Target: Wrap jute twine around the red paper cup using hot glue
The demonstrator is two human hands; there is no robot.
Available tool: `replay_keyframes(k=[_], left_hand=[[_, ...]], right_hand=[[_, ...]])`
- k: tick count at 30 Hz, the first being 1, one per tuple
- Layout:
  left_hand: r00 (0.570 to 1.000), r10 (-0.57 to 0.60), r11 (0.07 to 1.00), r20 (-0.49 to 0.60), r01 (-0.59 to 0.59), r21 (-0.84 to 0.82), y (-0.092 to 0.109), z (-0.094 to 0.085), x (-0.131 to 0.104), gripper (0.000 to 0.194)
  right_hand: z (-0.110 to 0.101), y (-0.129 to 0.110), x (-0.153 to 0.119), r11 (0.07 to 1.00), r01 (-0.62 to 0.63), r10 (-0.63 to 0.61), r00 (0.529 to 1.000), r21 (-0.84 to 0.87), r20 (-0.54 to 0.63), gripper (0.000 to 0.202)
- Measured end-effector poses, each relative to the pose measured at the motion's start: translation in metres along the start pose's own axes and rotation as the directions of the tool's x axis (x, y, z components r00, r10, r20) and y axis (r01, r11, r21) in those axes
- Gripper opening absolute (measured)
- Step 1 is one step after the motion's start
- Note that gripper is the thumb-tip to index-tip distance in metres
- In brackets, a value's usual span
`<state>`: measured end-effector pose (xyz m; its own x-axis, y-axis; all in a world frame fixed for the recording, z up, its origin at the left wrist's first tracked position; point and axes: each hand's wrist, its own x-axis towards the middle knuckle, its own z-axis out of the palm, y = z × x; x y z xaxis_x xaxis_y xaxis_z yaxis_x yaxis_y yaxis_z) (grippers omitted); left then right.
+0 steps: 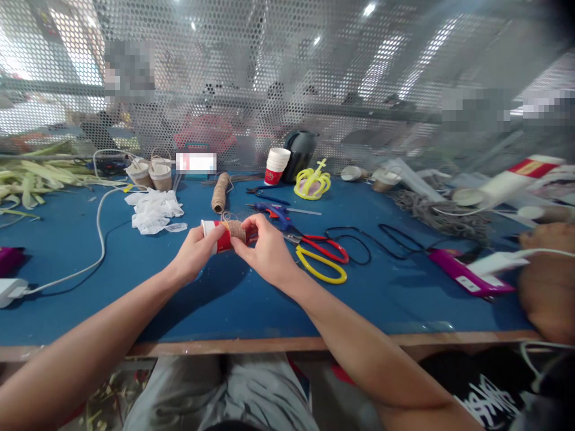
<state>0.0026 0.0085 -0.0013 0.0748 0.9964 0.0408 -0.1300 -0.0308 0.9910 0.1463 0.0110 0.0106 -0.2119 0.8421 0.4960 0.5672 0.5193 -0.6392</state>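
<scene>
A red and white paper cup [223, 242] lies sideways between my hands above the blue table. Brown twine [235, 230] is wound around one end of it. My left hand [196, 251] grips the white-rimmed end, its thumb over the red part. At the wound end, my right hand [265, 244] pinches the twine against the cup with thumb and fingers. Just beyond the cup stands a twine spool [220, 193], with loose strands near it. A blue glue gun [279, 215] and scissors with red and yellow handles [321, 266] lie to the right of my right hand.
Crumpled white plastic [155, 211] and two twine-wrapped cups [160, 174] are at the left. Stacked paper cups [277, 166], a black jug [302, 151] and a yellow crown-shaped piece [312, 181] stand behind. At the right are a purple power strip [467, 274], cables and another person's arm [548, 287].
</scene>
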Motion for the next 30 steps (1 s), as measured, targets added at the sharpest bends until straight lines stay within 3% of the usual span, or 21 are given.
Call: replay_keyframes(k=[25, 30], left_hand=[[1.0, -0.03, 0.999, 0.008, 0.03, 0.019, 0.0046, 0.0039, -0.0038, 0.031], [0.999, -0.05, 0.998, 0.011, 0.05, -0.033, 0.0057, 0.003, -0.0027, 0.032]], right_hand=[[0.0016, 0.002, -0.0003, 0.999, 0.009, -0.009, 1.0, -0.035, -0.003, 0.017], [-0.0026, -0.0024, -0.0004, 0.999, -0.03, 0.029, 0.999, 0.041, 0.026, 0.018]])
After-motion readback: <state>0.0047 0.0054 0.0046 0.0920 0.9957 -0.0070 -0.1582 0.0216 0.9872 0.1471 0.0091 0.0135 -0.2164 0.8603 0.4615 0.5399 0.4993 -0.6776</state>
